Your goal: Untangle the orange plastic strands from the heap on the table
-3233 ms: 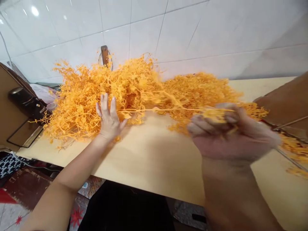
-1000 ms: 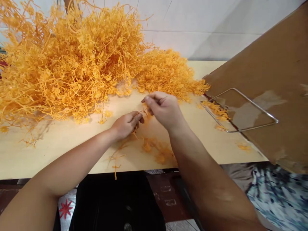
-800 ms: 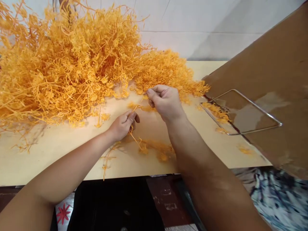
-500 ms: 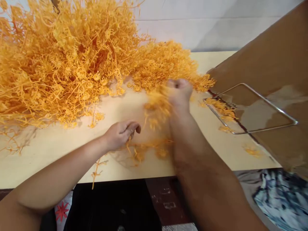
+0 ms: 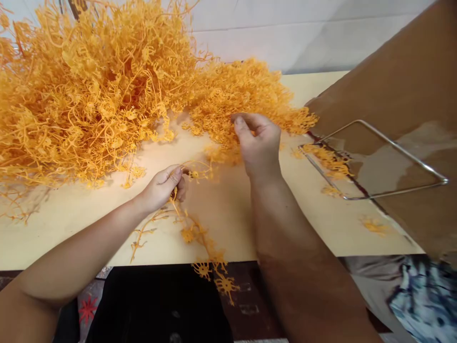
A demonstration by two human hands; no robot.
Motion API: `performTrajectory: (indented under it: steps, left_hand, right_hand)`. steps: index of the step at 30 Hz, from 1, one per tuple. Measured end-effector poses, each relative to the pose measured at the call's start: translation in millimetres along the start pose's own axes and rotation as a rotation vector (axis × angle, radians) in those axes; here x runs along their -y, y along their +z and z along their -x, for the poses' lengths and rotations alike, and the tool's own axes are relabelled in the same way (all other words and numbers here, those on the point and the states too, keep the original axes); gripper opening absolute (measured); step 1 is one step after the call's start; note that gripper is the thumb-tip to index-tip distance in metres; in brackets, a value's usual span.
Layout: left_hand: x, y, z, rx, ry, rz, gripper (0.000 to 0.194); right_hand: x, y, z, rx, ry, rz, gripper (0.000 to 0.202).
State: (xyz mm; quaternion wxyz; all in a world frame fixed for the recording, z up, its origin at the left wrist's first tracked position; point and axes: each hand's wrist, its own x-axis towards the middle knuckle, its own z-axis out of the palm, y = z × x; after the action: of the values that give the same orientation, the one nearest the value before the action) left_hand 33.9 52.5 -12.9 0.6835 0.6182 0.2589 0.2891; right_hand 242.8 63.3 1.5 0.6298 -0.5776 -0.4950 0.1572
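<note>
An orange sprig point(image 5: 187, 234) is in front of the large orange pile point(image 5: 89, 95) and to its right, its lower flowers hanging past the worktop's point(image 5: 303, 228) near edge. The left hand point(image 5: 166, 186), nearer the wearer than the large pile, grips the sprig's stem between thumb and curled fingers. Well right of the large pile, the right hand point(image 5: 262, 143) has thumb and index finger brought together; whether they pinch anything I cannot tell, and the orange strands just below them are blurred. Behind that hand, a smaller orange pile point(image 5: 246, 85) adjoins the large pile's right side. Farther right of the large pile stands a cardboard sheet or box point(image 5: 403, 85), with a wire frame point(image 5: 444, 181) before it. A pale wall point(image 5: 250, 43) rises behind the large pile.
</note>
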Motion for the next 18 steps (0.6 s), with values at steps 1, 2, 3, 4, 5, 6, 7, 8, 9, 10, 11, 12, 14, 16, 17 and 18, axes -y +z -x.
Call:
performTrajectory:
  steps: [1, 2, 3, 4, 5, 6, 7, 8, 9, 10, 11, 12, 14, 16, 17, 18]
  left_hand:
    - [0, 0.1, 0, 0.000, 0.016, -0.001, 0.046]
    - [0, 0.3, 0, -0.001, 0.027, -0.006, 0.045]
    - [-1, 0.5, -1, -0.001, 0.032, -0.013, 0.044]
    - [-1, 0.8, -1, -0.002, 0.035, -0.016, 0.044]
    - [-2, 1.0, -1, -0.001, 0.034, -0.014, 0.043]
    - [-2, 1.2, 0, -0.002, 0.031, -0.011, 0.042]
    - [-3, 1.3, 0, -0.007, 0.024, -0.007, 0.042]
    - [-4, 1.3, 0, -0.013, 0.017, -0.002, 0.042]
    - [-5, 1.2, 1, -0.020, 0.011, 0.007, 0.042]
    - [-7, 1.1, 1, -0.034, 0.002, 0.019, 0.043]
    - [-9, 1.1, 1, -0.057, -0.008, 0.036, 0.044]
    - [-10, 1.1, 1, -0.087, -0.019, 0.056, 0.045]
    - [-13, 1.6, -1, -0.164, -0.056, 0.093, 0.043]
    - [-15, 2.8, -4, -0.239, -0.111, 0.123, 0.037]
    - [-16, 3.3, -5, -0.257, -0.143, 0.137, 0.034]
    - [-16, 3.8, -7, -0.263, -0.174, 0.151, 0.031]
  right_hand:
    - [8, 0, 4, 0.059, 0.000, -0.026, 0.026]
    - [15, 2, 8, 0.138, -0.002, -0.048, 0.030]
    - [21, 4, 11, 0.234, -0.002, -0.064, 0.034]
    - [25, 6, 14, 0.335, 0.003, -0.071, 0.036]
    - [28, 9, 17, 0.431, 0.013, -0.071, 0.037]
    - [29, 11, 19, 0.516, 0.029, -0.067, 0.038]
    - [29, 14, 20, 0.588, 0.047, -0.063, 0.038]
    - [29, 16, 21, 0.640, 0.062, -0.064, 0.036]
    - [28, 18, 22, 0.669, 0.070, -0.068, 0.032]
    - [28, 19, 23, 0.674, 0.068, -0.072, 0.029]
    - [28, 20, 24, 0.663, 0.062, -0.073, 0.027]
    - [29, 22, 26, 0.642, 0.054, -0.070, 0.026]
    - [31, 25, 29, 0.610, 0.044, -0.062, 0.023]
    - [34, 28, 33, 0.629, 0.039, -0.068, 0.020]
    - [35, 28, 35, 0.652, 0.036, -0.075, 0.019]
    - [35, 28, 35, 0.680, 0.037, -0.080, 0.018]
